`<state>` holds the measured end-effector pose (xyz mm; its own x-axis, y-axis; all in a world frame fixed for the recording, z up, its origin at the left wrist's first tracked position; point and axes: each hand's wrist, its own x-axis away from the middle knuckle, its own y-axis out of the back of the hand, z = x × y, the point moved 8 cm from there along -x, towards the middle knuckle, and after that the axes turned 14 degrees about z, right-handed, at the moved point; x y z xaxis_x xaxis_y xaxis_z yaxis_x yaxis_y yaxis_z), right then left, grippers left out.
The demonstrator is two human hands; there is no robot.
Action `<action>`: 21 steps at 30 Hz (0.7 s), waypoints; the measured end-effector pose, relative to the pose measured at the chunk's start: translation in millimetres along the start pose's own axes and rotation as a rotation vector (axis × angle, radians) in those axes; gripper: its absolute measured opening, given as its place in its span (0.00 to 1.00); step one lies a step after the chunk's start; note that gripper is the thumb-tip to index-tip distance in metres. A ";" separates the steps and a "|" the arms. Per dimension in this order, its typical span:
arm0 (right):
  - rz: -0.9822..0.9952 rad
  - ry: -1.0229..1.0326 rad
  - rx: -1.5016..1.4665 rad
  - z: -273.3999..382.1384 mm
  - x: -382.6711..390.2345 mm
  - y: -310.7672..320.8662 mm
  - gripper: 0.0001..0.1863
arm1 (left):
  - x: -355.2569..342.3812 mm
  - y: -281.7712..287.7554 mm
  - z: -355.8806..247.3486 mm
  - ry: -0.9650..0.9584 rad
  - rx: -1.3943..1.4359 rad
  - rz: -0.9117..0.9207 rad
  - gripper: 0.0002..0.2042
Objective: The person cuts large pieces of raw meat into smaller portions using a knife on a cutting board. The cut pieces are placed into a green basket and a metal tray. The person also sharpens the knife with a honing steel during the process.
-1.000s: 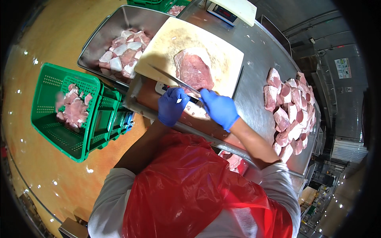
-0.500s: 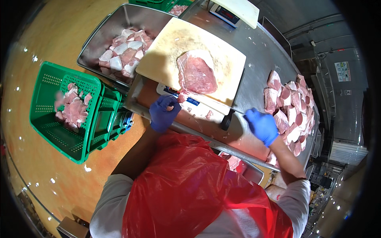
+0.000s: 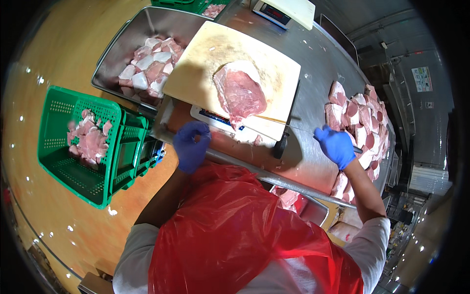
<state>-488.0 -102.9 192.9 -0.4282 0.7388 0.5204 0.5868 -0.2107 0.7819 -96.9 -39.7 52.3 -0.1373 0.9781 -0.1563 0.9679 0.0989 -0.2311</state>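
Note:
My left hand (image 3: 192, 147), in a blue glove, is closed in front of the cutting board's left part, thumb and finger curled into a ring. Whether anything small sits in its fingertips is hidden. My right hand (image 3: 336, 148), gloved the same, grips a knife with a thin blade (image 3: 302, 129) pointing left toward the board. Its dark handle end (image 3: 358, 150) shows behind the hand. A pale-rimmed slab of raw meat (image 3: 242, 93) lies on the white cutting board (image 3: 196, 59). One narrow end hangs over the near edge, above a scale (image 3: 205, 116). Neither hand touches it.
A steel tub (image 3: 110, 63) of meat pieces stands left of the board. Below it is a green crate (image 3: 46, 142) with trimmings. Meat chunks (image 3: 360, 120) are heaped on the steel table (image 3: 313, 63) at right. Another scale (image 3: 274, 14) stands at the back.
My left hand has drawn back left and nearer, away from the slab. The slab's narrow end now hangs lower. My right hand and knife have shifted slightly right.

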 end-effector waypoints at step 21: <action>-0.025 0.098 -0.062 23.5 -45.4 2.9 0.08 | 4.1 -15.9 21.5 0.627 0.282 0.210 0.05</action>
<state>-450.7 -122.0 163.5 -0.5092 0.6785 0.5295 0.5327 -0.2348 0.8131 -117.4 -41.2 34.7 0.2748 0.9008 0.3362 0.8576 -0.0716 -0.5093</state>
